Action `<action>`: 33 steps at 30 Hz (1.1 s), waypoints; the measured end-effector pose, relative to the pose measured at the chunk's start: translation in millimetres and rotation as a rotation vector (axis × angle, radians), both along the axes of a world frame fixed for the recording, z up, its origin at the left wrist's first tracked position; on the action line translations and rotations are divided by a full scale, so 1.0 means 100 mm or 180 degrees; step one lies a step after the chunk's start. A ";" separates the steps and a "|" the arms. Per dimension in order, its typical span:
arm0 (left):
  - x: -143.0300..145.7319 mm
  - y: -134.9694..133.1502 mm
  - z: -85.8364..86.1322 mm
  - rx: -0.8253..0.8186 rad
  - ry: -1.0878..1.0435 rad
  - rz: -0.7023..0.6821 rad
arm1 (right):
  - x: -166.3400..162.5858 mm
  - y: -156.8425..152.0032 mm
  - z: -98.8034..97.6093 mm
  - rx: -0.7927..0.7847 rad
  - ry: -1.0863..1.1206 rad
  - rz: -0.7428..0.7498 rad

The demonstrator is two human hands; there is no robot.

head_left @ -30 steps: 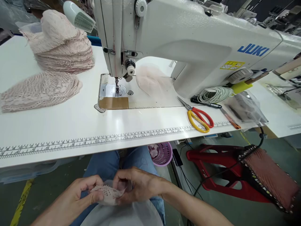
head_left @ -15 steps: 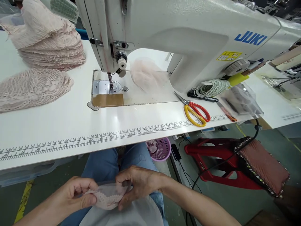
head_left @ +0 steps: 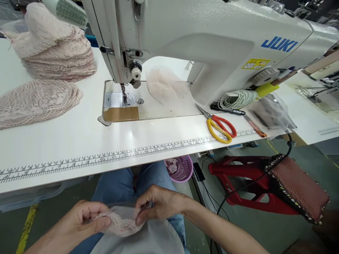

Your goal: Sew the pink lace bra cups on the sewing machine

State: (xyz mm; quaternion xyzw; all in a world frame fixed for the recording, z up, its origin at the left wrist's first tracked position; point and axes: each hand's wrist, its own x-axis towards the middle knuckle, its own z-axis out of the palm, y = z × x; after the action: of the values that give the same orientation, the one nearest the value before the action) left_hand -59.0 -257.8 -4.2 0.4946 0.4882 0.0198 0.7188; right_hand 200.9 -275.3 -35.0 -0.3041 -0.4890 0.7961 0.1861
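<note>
A small pale pink lace piece with sheer fabric [head_left: 123,225] is stretched between my two hands above my lap. My left hand [head_left: 88,220] pinches its left end between thumb and fingers. The right end is pinched by my right hand [head_left: 156,204], with thumb and forefinger closed on the edge. Below them, a translucent whitish cover or bag [head_left: 150,240] lies over my thighs; its kind is unclear. Past the table edge stands the sewing machine [head_left: 169,42], its needle and presser foot [head_left: 124,95] over the plate.
Pink lace stacks [head_left: 58,49] and a lower lace pile [head_left: 39,102] lie at left. Scissors [head_left: 219,127], coiled cord [head_left: 238,100] and a plastic bag [head_left: 272,113] are on the table's right. Sheer fabric [head_left: 164,86] lies under the machine arm. Below are a purple basket [head_left: 186,169] and red stool [head_left: 243,183].
My right hand has shifted slightly right and turned at the wrist, its fingers nearer the lace edge. More of the lace's scalloped face shows. My left hand has barely moved.
</note>
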 end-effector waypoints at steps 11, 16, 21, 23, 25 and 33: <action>0.11 0.06 0.15 0.0234 0.0283 -0.0587 | -0.06 0.00 0.11 0.0475 -0.0481 0.0030; 0.13 0.06 0.16 0.0079 0.0020 -0.0434 | -0.08 -0.01 0.12 0.0583 -0.0591 0.0151; 0.09 0.04 0.14 -0.0151 -0.0246 -0.0340 | -0.13 -0.01 0.15 0.1099 -0.0897 0.0308; 0.05 0.03 0.12 -0.0082 -0.0125 -0.0350 | -0.14 -0.01 0.16 0.1265 -0.0938 0.0280; 0.00 0.02 0.10 -0.0030 -0.0007 -0.0367 | -0.14 -0.01 0.18 0.1300 -0.0941 0.0237; 0.07 0.04 0.12 0.0151 0.0527 -0.0498 | -0.16 0.04 0.20 0.1207 -0.0837 0.0206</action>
State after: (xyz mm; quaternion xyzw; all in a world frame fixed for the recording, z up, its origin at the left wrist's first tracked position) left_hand -51.8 -253.8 7.8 0.5480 0.5052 -0.0657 0.6635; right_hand 184.6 -271.5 -14.7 -0.3490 -0.6593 0.6491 0.1490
